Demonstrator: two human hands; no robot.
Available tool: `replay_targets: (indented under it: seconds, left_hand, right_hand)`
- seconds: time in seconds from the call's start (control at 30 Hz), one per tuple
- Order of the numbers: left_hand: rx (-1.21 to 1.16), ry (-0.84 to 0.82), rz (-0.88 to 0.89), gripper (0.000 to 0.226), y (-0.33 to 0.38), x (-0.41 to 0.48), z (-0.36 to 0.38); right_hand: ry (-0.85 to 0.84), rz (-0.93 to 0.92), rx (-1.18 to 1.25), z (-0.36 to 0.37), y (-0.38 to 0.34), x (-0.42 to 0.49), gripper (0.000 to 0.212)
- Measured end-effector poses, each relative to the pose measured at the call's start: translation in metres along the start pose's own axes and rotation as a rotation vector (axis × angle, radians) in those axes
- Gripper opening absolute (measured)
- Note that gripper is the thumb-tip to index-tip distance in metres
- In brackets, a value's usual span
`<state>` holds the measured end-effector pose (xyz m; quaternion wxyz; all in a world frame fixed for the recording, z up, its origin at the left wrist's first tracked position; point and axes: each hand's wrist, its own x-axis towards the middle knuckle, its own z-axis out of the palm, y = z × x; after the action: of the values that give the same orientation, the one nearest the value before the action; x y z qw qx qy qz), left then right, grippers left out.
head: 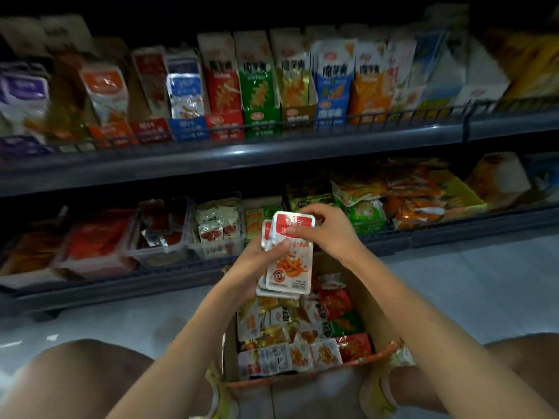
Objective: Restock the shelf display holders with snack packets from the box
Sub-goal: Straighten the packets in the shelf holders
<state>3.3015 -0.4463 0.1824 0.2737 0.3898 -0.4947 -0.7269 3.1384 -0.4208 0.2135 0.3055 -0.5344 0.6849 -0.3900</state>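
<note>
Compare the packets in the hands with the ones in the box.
The held stack stands upright and squared above the box; the box packets lie jumbled inside it. The held stack shows red and white; the box packets mix red, green, yellow and white. The left hand and right hand hold the held stack; the box packets lie unheld. Both are small, flat, sealed packets.

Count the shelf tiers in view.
2. The upper shelf carries the upright display holders; the lower shelf lies below it, just above the floor. Higher tiers may be hidden above the frame.
</note>
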Motion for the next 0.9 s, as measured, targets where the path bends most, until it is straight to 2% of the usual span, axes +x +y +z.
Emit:
replay_targets:
  seconds: [0.07,0.13,0.27,0.4,0.6,0.73,0.9]
  left_hand:
    - [-0.001,0.027,0.057,0.038,0.02,-0.003,0.005]
    - [-0.035,0.042,0.097,0.047,0.041,-0.004,0.01]
    - [-0.084,0.001,0.191,0.03,0.079,-0.002,0.022]
    - [-0.036,-0.018,0.222,0.03,0.11,0.006,0.036]
    - [0.111,0.07,0.313,0.037,0.142,0.029,0.043]
    - [0.101,0.148,0.379,0.03,0.157,0.03,0.028]
    - [0.057,0.305,0.437,0.033,0.181,0.041,-0.014]
  right_hand:
    - [0.059,0.034,0.058,-0.01,-0.016,-0.003,0.052]
    - [0.063,0.088,0.182,-0.022,-0.028,-0.005,0.061]
    - [-0.075,0.104,0.435,-0.042,-0.051,-0.011,0.038]
    - [-0.003,0.03,0.529,-0.058,-0.071,-0.006,0.032]
    - [0.152,-0.026,0.455,-0.069,-0.09,0.015,0.036]
    - [0.157,-0.071,0.391,-0.053,-0.108,0.042,0.037]
    - [0.12,-0.135,0.352,-0.019,-0.136,0.086,0.037]
